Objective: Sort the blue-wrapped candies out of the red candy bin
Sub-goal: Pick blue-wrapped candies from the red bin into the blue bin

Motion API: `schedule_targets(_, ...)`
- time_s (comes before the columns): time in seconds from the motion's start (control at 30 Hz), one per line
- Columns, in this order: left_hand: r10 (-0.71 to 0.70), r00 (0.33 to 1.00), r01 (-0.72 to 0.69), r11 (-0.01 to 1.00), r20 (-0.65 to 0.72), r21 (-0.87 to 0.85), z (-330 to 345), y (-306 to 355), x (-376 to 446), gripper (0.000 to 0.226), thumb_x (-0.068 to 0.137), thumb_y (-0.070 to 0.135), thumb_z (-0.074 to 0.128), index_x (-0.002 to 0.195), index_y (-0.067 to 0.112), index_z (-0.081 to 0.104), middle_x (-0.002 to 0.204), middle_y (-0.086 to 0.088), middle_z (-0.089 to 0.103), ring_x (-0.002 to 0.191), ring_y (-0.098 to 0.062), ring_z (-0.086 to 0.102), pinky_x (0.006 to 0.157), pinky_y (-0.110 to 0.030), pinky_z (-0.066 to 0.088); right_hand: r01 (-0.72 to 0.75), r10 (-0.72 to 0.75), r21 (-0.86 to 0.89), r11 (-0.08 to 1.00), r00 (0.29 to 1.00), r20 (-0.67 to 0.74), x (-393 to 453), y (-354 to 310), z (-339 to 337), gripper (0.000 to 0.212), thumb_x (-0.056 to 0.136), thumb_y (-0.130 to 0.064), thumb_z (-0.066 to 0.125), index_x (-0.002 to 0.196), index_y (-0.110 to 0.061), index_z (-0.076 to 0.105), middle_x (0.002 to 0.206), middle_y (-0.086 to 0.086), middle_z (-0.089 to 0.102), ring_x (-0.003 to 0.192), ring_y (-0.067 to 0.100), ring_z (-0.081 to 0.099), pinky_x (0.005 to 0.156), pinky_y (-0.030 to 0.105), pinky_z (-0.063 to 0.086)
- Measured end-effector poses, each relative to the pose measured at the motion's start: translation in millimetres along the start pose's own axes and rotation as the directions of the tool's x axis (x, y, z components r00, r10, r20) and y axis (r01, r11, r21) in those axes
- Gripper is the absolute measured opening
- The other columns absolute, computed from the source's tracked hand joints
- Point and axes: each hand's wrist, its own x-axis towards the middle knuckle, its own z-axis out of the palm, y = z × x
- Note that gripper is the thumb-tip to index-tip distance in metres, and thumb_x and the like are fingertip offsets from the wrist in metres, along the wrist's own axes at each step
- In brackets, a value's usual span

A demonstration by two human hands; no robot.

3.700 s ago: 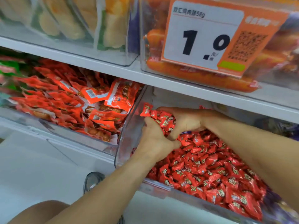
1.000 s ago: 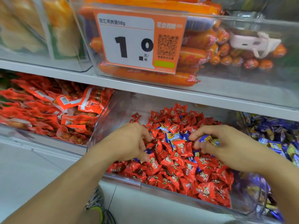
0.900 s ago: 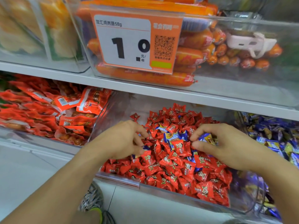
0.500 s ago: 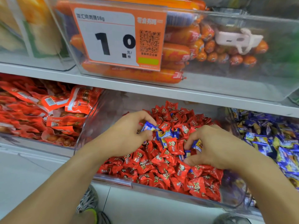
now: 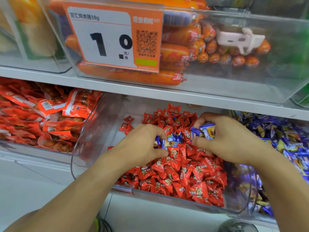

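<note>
A clear plastic bin [image 5: 78, 158] on the lower shelf holds a heap of red-wrapped candies [image 5: 182, 174]. A few blue-wrapped candies [image 5: 173, 139] lie among the red ones near the middle of the heap. My left hand [image 5: 142, 146] is down in the bin, its fingers and thumb curled round the blue candies there. My right hand [image 5: 230, 141] is over the right side of the heap and holds a bunch of blue-wrapped candies [image 5: 207, 131] between curled fingers and thumb.
A clear bin of blue and purple candies [image 5: 284, 144] stands right of the red one. Red snack packets [image 5: 41, 118] fill the bin on the left. Above, a bin of orange sausages [image 5: 180, 52] carries an orange price tag [image 5: 113, 37]. White floor lies below.
Both hands have dug from the heap's edges toward its middle. My right hand keeps blue candies and has lifted slightly; my left hand has closed on blue ones in the heap.
</note>
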Motion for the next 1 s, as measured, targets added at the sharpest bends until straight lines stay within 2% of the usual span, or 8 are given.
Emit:
schedule_targets(0.13,-0.063,0.995,0.062,0.998,-0.075,-0.018,-13,-14,-2,0.018,0.079,0.039,0.077,0.093,0.031,0.068,0.084,0.013,0.062,0.074,-0.005,0.057,0.062,-0.018,0.041,0.009,-0.01,0.06,0.998,1.0,0.018,6,-9,12,0.011,0.088,-0.03,0.069,0.096,-0.035,0.064,0.052,-0.003,0.062,0.039,0.01,0.055,0.046,0.021,0.043)
schedule_targets(0.27,-0.161,0.976,0.15,0.985,-0.146,-0.084,-24,-28,-1,0.02,0.088,0.041,0.067,0.1,0.026,0.065,0.083,0.009,0.064,0.069,-0.005,0.058,0.055,-0.018,0.039,0.018,-0.03,-0.151,0.988,0.996,-0.082,25,-7,28,0.028,0.083,-0.055,0.069,0.091,-0.03,0.059,0.071,-0.008,0.061,0.07,0.011,0.059,0.065,0.028,0.043)
schedule_targets(0.33,-0.184,0.97,0.173,0.981,-0.16,-0.082,-25,-30,0,0.024,0.091,0.043,0.062,0.105,0.024,0.062,0.081,0.008,0.061,0.064,-0.005,0.054,0.051,-0.018,0.034,0.039,-0.057,-0.189,0.981,0.995,-0.088,34,-6,37,0.028,0.083,-0.049,0.072,0.091,-0.028,0.056,0.09,-0.009,0.062,0.084,0.013,0.056,0.07,0.029,0.039)
schedule_targets(0.53,-0.181,0.975,0.165,0.978,-0.131,-0.124,-20,-28,-2,0.022,0.093,0.04,0.059,0.107,0.023,0.061,0.079,0.007,0.063,0.057,-0.007,0.052,0.051,-0.021,0.035,0.078,-0.085,-0.292,0.953,0.996,-0.011,46,-2,54,0.029,0.074,-0.014,0.073,0.083,-0.03,0.05,0.083,-0.009,0.059,0.075,0.015,0.055,0.062,0.03,0.044)
schedule_targets(0.7,-0.188,0.977,0.176,0.978,-0.105,-0.115,-20,-28,-2,0.023,0.095,0.038,0.058,0.114,0.026,0.06,0.102,0.003,0.066,0.074,-0.015,0.059,0.059,-0.027,0.041,0.054,-0.076,-0.332,0.942,0.996,-0.054,46,0,49,0.03,0.074,-0.024,0.08,0.079,-0.031,0.051,0.079,-0.016,0.056,0.079,0.01,0.055,0.066,0.027,0.044)
schedule_targets(0.87,-0.204,0.974,0.181,0.963,-0.099,-0.202,-21,-20,-1,0.022,0.095,0.038,0.058,0.113,0.026,0.059,0.105,0.006,0.063,0.078,-0.012,0.06,0.067,-0.027,0.043,-0.048,0.026,-0.123,0.991,0.985,-0.169,32,-3,26,0.02,0.078,-0.034,0.08,0.076,-0.029,0.06,0.072,-0.013,0.064,0.069,0.001,0.06,0.059,0.013,0.042)
schedule_targets(0.93,-0.189,0.978,0.161,0.95,-0.084,-0.266,-18,-14,0,0.021,0.095,0.037,0.059,0.112,0.025,0.059,0.104,0.007,0.061,0.082,-0.01,0.059,0.071,-0.025,0.041,-0.191,0.189,-0.004,0.982,0.975,-0.119,22,-5,14,0.022,0.083,-0.044,0.073,0.076,-0.024,0.071,0.066,-0.009,0.071,0.07,0.01,0.067,0.068,0.021,0.051)
schedule_targets(1.0,-0.166,0.985,0.13,0.907,-0.056,-0.401,-14,-8,4,0.02,0.095,0.034,0.06,0.111,0.022,0.061,0.102,0.005,0.066,0.086,-0.005,0.062,0.075,-0.024,0.044,-0.259,0.28,0.21,0.943,0.957,-0.077,15,-6,8,0.026,0.085,-0.037,0.073,0.071,-0.016,0.077,0.067,-0.006,0.074,0.076,0.016,0.071,0.076,0.025,0.054)
